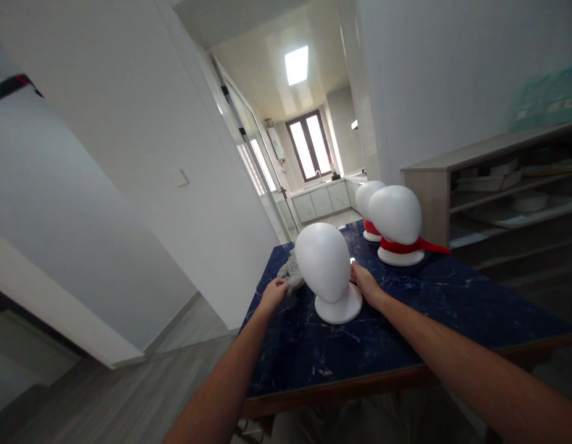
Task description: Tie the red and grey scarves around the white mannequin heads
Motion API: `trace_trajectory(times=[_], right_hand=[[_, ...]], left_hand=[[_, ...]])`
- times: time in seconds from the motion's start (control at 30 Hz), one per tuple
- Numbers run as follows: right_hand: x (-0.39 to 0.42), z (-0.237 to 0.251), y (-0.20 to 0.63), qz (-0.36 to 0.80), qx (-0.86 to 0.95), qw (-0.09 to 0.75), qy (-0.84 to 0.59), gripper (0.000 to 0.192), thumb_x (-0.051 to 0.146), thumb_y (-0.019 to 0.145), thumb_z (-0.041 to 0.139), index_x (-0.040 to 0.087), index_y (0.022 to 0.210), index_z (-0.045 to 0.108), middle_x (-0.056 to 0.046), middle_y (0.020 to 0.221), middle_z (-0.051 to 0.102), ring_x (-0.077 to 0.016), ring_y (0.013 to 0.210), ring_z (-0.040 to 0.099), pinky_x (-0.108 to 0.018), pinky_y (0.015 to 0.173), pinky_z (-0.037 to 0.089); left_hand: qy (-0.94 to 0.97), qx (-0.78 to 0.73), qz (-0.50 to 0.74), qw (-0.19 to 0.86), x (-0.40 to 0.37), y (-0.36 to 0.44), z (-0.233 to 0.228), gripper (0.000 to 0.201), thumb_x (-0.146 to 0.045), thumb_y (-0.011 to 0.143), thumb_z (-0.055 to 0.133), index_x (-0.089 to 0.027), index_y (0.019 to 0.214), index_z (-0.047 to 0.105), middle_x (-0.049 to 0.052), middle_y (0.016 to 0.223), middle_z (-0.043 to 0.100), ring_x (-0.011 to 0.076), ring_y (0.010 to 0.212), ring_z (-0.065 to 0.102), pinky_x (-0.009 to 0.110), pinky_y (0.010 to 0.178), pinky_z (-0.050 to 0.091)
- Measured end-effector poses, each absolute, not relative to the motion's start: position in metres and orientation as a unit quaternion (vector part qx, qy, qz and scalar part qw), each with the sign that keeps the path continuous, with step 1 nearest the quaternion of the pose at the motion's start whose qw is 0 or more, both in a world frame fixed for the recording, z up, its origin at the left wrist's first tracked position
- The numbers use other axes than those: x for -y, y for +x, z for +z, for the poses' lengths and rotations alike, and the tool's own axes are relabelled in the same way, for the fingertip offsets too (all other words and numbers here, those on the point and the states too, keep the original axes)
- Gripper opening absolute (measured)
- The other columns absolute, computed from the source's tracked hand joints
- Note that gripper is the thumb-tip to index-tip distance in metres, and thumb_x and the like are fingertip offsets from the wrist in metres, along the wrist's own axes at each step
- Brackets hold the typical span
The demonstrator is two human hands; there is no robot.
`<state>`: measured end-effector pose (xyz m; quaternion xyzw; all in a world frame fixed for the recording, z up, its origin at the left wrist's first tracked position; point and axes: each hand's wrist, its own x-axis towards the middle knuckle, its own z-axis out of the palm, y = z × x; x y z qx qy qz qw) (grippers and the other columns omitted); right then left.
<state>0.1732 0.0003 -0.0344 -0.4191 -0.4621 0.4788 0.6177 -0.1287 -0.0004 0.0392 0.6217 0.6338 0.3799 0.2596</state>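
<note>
Blue marbled table – three white mannequin heads, crumpled grey cloth

The left grip pinches grey cloth beside a white mannequin head

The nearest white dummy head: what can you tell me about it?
The dummy head is smooth, plain white and egg-shaped, narrowing downward above a flared round base. It looks like foam or plastic. It stands bare on the dark blue table, between the left hand and right hand, partly hiding a gray cloth. Whether the right hand or cloth touches it is unclear.
</note>
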Motion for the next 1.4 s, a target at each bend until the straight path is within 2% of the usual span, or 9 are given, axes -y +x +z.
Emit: trace_trajectory(times=[0.27, 0.47, 0.53, 0.63, 0.77, 0.93, 1.07, 1.23, 1.4], right_hand=[[0.014, -0.015, 0.189, 0.426, 0.384, 0.675, -0.464, 0.054, 0.07, 0.089, 0.049, 0.02, 0.092, 0.071, -0.013, 0.102, 0.077, -0.0276, 0.099, 0.071, -0.039, 0.089, 0.052], [0.108, 0.022, 0.206, 0.106, 0.378, 0.783, -0.481, 0.037, 0.053, 0.1, 0.049, 0.02, 0.099, 0.066, -0.006, 0.097, 0.07, -0.0206, 0.087, 0.061, -0.032, 0.08, 0.047], [0.153, 0.027, 0.185, 0.12, 0.483, 0.734, -0.462, 0.028, 0.046, 0.101, 0.054, 0.021, 0.102, 0.067, -0.003, 0.091, 0.068, -0.0188, 0.081, 0.06, -0.03, 0.075, 0.046], [0.202, 0.02, 0.134, 0.237, 0.727, 0.524, -0.375, 0.024, 0.032, 0.098, 0.06, 0.022, 0.116, 0.071, -0.004, 0.098, 0.071, -0.0189, 0.084, 0.064, -0.029, 0.075, 0.048], [0.221, -0.002, 0.078, 0.259, 0.801, 0.412, -0.347, 0.052, 0.016, 0.085, 0.068, 0.026, 0.137, 0.065, -0.007, 0.122, 0.07, -0.0241, 0.111, 0.064, -0.035, 0.099, 0.048], [0.22, -0.018, 0.058, 0.296, 0.796, 0.407, -0.336, 0.038, 0.009, 0.081, 0.065, 0.025, 0.114, 0.073, -0.004, 0.109, 0.071, -0.021, 0.102, 0.064, -0.03, 0.09, 0.046], [0.222, -0.018, 0.059, 0.319, 0.796, 0.392, -0.332, 0.014, 0.008, 0.081, 0.065, 0.02, 0.086, 0.069, 0.001, 0.085, 0.068, -0.016, 0.082, 0.062, -0.025, 0.072, 0.039], [0.228, -0.01, 0.061, 0.338, 0.795, 0.376, -0.335, 0.007, 0.016, 0.086, 0.07, 0.021, 0.085, 0.066, 0.004, 0.079, 0.068, -0.0137, 0.075, 0.061, -0.024, 0.066, 0.037], [0.23, -0.001, 0.065, 0.328, 0.79, 0.397, -0.333, 0.007, 0.019, 0.097, 0.06, 0.022, 0.096, 0.067, 0.001, 0.082, 0.069, -0.0152, 0.076, 0.064, -0.025, 0.07, 0.043]], left_hand=[[0.617, -0.579, 0.465, 0.259, 0.101, -0.204, 0.107, 0.032, -0.04, 0.074, 0.065, -0.019, 0.095, 0.075, 0.002, 0.074, 0.071, 0.0211, 0.066, 0.064, 0.032, 0.065, 0.053], [0.605, -0.579, 0.459, 0.297, 0.168, -0.205, 0.118, 0.036, -0.05, 0.077, 0.071, -0.023, 0.099, 0.079, 0.004, 0.082, 0.075, 0.0231, 0.068, 0.066, 0.034, 0.064, 0.054], [0.59, -0.566, 0.454, 0.353, 0.184, -0.195, 0.104, 0.037, -0.051, 0.078, 0.073, -0.022, 0.101, 0.079, 0.005, 0.086, 0.076, 0.0222, 0.068, 0.066, 0.033, 0.063, 0.054], [0.563, -0.54, 0.445, 0.44, 0.207, -0.173, 0.068, 0.043, -0.052, 0.077, 0.079, -0.019, 0.105, 0.077, 0.006, 0.09, 0.076, 0.02, 0.066, 0.066, 0.031, 0.061, 0.054], [0.494, -0.514, 0.483, 0.508, 0.237, -0.143, 0.014, 0.053, -0.054, 0.073, 0.086, -0.018, 0.109, 0.075, 0.008, 0.095, 0.077, 0.0221, 0.073, 0.07, 0.031, 0.064, 0.056], [0.42, -0.479, 0.566, 0.524, 0.27, -0.128, -0.037, 0.062, -0.056, 0.072, 0.088, -0.018, 0.118, 0.07, 0.014, 0.111, 0.077, 0.0276, 0.091, 0.074, 0.036, 0.08, 0.058], [0.463, -0.481, 0.579, 0.468, 0.288, -0.123, -0.054, 0.082, -0.037, 0.057, 0.098, -0.021, 0.13, 0.065, 0.015, 0.127, 0.074, 0.0343, 0.117, 0.07, 0.04, 0.1, 0.054], [0.491, -0.542, 0.572, 0.372, 0.294, -0.114, -0.05, 0.049, -0.039, 0.074, 0.086, -0.02, 0.116, 0.07, 0.009, 0.11, 0.076, 0.0278, 0.1, 0.071, 0.035, 0.092, 0.053], [0.527, -0.549, 0.561, 0.326, 0.295, -0.112, -0.039, 0.027, -0.043, 0.089, 0.07, -0.019, 0.101, 0.073, 0.007, 0.094, 0.075, 0.0254, 0.089, 0.068, 0.033, 0.084, 0.051]])
